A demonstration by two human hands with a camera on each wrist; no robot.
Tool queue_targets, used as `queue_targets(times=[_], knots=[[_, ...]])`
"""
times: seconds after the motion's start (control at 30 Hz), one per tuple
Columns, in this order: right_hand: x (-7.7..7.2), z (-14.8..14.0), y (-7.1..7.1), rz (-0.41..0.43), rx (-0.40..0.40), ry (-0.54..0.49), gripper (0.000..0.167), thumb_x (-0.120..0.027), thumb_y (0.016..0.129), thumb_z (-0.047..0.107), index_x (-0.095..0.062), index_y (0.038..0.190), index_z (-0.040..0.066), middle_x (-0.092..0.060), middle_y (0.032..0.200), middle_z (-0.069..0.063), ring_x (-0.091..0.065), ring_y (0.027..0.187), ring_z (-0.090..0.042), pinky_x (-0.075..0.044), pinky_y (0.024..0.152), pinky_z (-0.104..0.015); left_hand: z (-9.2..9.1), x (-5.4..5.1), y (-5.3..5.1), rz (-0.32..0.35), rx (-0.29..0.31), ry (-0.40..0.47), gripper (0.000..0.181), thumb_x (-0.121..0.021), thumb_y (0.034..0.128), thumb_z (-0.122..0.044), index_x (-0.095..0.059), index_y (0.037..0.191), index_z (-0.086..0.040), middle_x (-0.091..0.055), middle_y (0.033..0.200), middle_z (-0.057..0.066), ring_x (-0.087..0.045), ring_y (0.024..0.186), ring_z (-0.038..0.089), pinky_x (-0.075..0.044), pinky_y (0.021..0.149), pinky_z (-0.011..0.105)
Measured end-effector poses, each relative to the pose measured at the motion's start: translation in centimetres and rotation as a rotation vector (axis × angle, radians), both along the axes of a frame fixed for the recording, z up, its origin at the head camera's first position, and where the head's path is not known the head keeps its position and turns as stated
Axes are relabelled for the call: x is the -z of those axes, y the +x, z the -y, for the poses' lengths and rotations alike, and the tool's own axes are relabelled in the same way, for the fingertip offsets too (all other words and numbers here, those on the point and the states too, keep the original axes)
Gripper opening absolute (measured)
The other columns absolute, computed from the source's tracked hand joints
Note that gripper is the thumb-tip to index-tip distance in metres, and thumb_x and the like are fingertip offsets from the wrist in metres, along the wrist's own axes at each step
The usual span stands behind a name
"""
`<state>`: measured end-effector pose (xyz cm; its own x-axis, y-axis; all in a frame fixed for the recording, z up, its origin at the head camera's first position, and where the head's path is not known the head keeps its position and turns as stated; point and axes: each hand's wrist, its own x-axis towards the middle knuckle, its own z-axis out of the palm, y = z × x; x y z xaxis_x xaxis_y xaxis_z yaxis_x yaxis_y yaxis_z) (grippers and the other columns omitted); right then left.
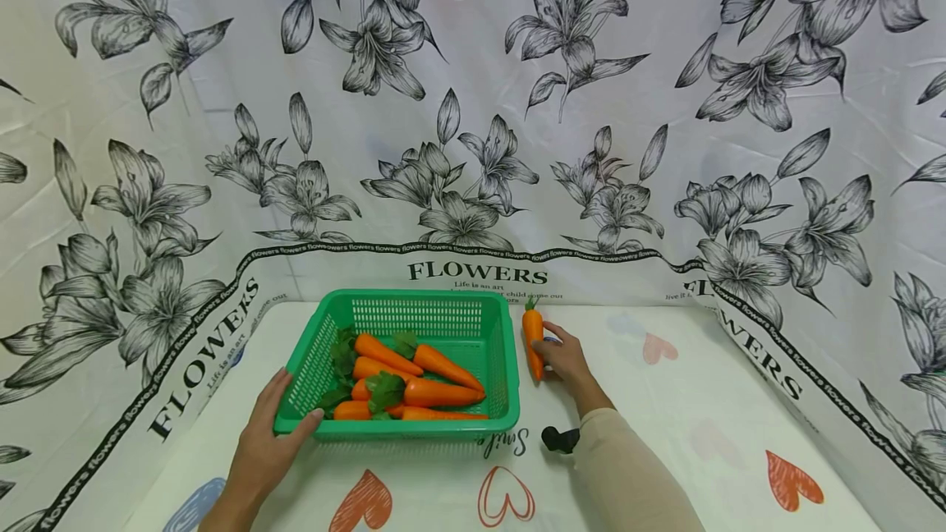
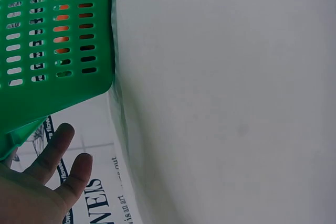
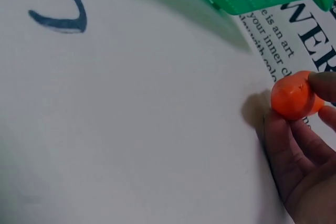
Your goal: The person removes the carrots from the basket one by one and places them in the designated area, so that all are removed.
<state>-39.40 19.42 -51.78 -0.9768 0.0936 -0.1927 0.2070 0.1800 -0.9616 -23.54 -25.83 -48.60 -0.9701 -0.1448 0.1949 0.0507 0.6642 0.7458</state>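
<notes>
A carrot with a short green top is held by my right hand, just right of the green plastic basket. In the right wrist view the carrot appears end-on, pinched between thumb and fingers. Several orange carrots with leafy tops lie inside the basket. My left hand holds the basket's near left corner, thumb over the front rim and fingers along the left side. Two of its fingers extend clear of the slotted wall in the left wrist view.
A white table cover with printed hearts lies under the basket. Behind and at both sides hangs a flower-printed curtain. A small black object shows beside the right sleeve.
</notes>
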Motion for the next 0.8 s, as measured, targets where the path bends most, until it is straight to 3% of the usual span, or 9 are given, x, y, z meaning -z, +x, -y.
queue_targets(times=[0.4,0.67,0.8], knots=[[-0.1,0.9,-0.3,-0.035,0.082,0.273,0.048,-0.068,0.089,0.024,-0.059,0.133,0.009,-0.061,0.11,-0.017,-0.059,0.084,-0.027,-0.054,0.056,-0.032,0.0,-0.4,0.1,0.028,0.006,-0.005,0.087,-0.063,0.091,-0.048,-0.018,0.156,-0.011,-0.012,0.159,0.013,-0.016,0.139,0.046,-0.022,0.098,0.071],[0.2,1.4,-0.1,-0.115,0.119,0.493,0.044,-0.067,0.086,0.025,-0.065,0.126,0.006,-0.067,0.108,-0.013,-0.061,0.088,-0.026,-0.051,0.071,-0.039,0.0,-0.4,0.0,0.03,0.008,-0.009,0.087,-0.063,0.0911,-0.048,-0.018,0.155,-0.011,-0.012,0.159,0.014,-0.016,0.139,0.046,-0.021,0.098,0.071],[0.3,1.8,-0.1,-0.113,0.143,0.518,0.043,-0.066,0.085,0.025,-0.067,0.125,0.008,-0.068,0.109,-0.011,-0.063,0.086,-0.025,-0.05,0.07,-0.041,0.1,-0.3,0.0,0.023,0.007,-0.008,0.087,-0.064,0.0909,-0.047,-0.018,0.155,-0.011,-0.013,0.159,0.014,-0.016,0.139,0.046,-0.021,0.098,0.071]])
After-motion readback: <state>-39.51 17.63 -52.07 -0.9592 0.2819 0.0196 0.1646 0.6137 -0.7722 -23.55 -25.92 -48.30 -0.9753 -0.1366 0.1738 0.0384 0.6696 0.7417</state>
